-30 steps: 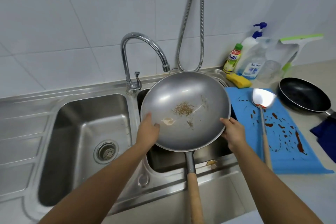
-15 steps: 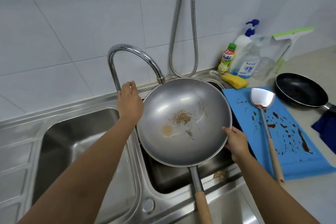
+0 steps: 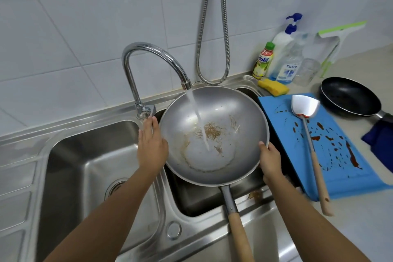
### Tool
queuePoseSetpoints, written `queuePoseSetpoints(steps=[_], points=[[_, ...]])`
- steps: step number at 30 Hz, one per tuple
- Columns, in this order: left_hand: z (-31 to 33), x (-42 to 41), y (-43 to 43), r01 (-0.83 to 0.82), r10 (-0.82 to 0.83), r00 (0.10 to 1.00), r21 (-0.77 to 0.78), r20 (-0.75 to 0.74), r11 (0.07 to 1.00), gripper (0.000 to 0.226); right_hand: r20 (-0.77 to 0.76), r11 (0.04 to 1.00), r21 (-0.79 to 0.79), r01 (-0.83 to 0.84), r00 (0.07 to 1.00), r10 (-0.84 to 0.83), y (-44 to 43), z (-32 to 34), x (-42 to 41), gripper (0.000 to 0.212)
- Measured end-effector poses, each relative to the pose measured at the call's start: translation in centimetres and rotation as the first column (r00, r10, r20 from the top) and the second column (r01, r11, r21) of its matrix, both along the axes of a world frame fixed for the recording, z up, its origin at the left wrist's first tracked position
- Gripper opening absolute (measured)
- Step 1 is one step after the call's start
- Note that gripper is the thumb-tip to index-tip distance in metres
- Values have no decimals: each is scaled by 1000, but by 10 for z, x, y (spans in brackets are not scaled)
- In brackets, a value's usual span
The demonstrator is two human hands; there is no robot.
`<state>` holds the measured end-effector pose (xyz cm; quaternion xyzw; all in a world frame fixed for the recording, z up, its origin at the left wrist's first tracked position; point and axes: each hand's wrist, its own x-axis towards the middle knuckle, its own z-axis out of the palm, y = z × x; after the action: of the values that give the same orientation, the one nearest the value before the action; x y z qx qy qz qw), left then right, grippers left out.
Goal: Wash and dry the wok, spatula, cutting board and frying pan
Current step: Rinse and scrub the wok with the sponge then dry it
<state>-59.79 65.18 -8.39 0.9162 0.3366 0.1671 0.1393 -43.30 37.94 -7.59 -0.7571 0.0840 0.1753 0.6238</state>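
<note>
The grey wok (image 3: 234, 110) with brown residue is tilted over the right basin, its wooden handle pointing toward me. My right hand (image 3: 270, 160) grips its right rim, thumb over the edge. My left hand (image 3: 151, 143) lies beside the wok's left rim, straight fingers touching the lever at the base of the tap (image 3: 148, 49). Water streams from the spout and pools in the wok. The steel spatula (image 3: 305, 106) lies on the blue, sauce-stained cutting board (image 3: 344, 178). The black frying pan (image 3: 348, 98) sits behind the board.
The left basin (image 3: 85, 155) holds only its drain. A yellow sponge (image 3: 273, 87), soap bottles (image 3: 280, 49), a glass jar (image 3: 306, 70) and a green squeegee (image 3: 340, 30) stand by the wall. A dark blue cloth (image 3: 380, 140) lies at the right edge.
My left hand left the wok's rim and went to the tap lever. Water now runs into the wok. The wok sits slightly lower over the basin.
</note>
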Motion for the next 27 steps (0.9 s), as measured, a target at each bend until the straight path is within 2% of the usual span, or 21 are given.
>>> queuePoseSetpoints(steps=[5, 10, 21, 27], points=[[-9, -3, -3, -17, 17, 999, -7, -45, 1000, 72, -46, 999, 13, 34, 998, -34, 1, -9, -9, 37], [-21, -4, -9, 0, -4, 996, -45, -86, 999, 72, -10, 999, -3, 43, 999, -43, 6, -14, -9, 39], [-39, -12, -8, 36, -30, 991, 39, -132, 999, 75, 26, 998, -43, 48, 999, -47, 7, -23, -6, 38], [-39, -11, -10, 35, -33, 992, 14, -123, 999, 74, 11, 997, -72, 42, 999, -41, 5, -22, -6, 37]])
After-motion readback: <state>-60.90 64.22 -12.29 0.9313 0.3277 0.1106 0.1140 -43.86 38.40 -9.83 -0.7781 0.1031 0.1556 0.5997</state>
